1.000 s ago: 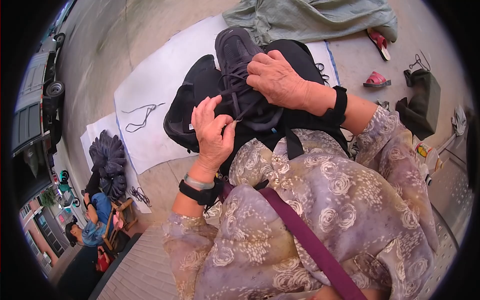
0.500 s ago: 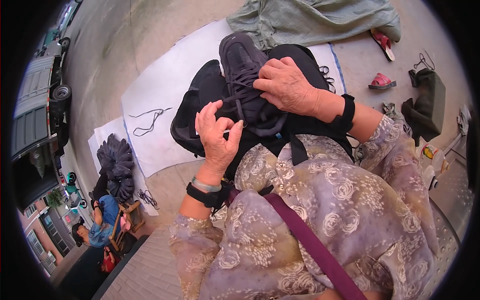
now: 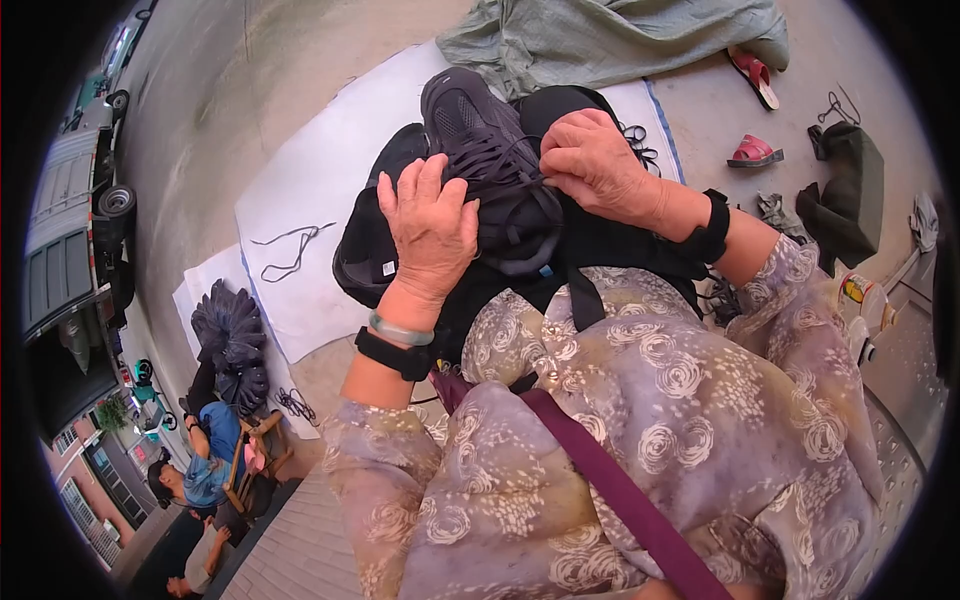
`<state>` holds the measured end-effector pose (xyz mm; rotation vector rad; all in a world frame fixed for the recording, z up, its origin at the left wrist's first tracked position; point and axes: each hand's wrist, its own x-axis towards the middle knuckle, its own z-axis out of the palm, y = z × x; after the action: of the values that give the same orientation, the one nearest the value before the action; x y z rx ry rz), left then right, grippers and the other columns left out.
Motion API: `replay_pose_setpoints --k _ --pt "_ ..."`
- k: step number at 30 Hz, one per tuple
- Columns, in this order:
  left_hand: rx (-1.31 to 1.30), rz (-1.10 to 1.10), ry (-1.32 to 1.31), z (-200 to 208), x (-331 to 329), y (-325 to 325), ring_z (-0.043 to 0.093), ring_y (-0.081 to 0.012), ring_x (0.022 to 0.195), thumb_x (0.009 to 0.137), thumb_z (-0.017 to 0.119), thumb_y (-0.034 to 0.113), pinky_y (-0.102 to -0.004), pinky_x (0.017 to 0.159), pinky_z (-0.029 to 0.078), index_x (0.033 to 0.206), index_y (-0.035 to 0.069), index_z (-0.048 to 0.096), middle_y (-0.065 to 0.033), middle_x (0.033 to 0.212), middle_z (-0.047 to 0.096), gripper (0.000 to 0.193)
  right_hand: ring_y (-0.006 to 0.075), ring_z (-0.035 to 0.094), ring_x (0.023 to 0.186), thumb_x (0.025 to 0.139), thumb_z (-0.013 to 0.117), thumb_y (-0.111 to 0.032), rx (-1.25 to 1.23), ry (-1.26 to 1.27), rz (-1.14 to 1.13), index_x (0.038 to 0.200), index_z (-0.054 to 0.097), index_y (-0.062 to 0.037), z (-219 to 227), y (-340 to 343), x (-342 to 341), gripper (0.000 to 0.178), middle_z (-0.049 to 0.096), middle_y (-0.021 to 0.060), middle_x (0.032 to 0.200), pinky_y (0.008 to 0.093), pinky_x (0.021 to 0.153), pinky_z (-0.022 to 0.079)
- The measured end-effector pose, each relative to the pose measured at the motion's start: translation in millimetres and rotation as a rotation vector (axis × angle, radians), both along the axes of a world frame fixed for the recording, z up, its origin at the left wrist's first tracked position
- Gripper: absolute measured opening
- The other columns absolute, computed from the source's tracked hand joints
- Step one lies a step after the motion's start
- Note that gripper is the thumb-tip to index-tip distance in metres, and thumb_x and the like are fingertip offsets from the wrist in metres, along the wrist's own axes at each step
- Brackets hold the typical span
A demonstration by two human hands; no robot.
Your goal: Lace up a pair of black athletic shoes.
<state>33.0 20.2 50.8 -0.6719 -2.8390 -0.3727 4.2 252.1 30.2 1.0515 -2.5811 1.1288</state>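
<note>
A black sneaker [image 3: 461,108] lies on my lap with its toe pointing away from me. Dark laces [image 3: 487,167] cross over its tongue. My right hand [image 3: 600,168] is closed in a pinch at the shoe's right side, with a shoelace running to its fingertips. Along the shoe's left edge is my left hand [image 3: 428,228], back upward, fingers apart and partly bent; nothing shows in it. More black shoes [image 3: 365,240] lie under and beside this one, partly hidden by my hands.
A white sheet [image 3: 300,200] covers the ground ahead, with a loose dark lace [image 3: 290,252] on it. Grey-green cloth [image 3: 610,40] lies beyond. Red sandals [image 3: 755,152] and a dark box-like thing [image 3: 850,190] are at right. Another person [image 3: 205,455] sits at left near dark shoes [image 3: 228,335].
My right hand has drawn a lace outward to the right. My left hand has moved up beside the laces, its thumb and forefinger parting from their pinch.
</note>
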Motion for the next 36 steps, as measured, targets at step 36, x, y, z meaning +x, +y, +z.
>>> replay_pose_setpoints --k 36 --pt "0.820 0.803 -0.201 -81.1 71.0 -172.1 0.052 -0.0073 0.070 0.084 0.056 0.009 -0.0234 0.065 0.044 0.084 0.000 0.061 -0.0005 0.073 0.059 0.010 0.0034 0.048 0.055 0.084 0.054 -0.014 -0.453 -1.004 -0.529 0.094 0.057 -0.0084 -40.8 39.0 -7.7 0.011 0.058 -0.0015 0.073 0.0166 0.049 0.036"
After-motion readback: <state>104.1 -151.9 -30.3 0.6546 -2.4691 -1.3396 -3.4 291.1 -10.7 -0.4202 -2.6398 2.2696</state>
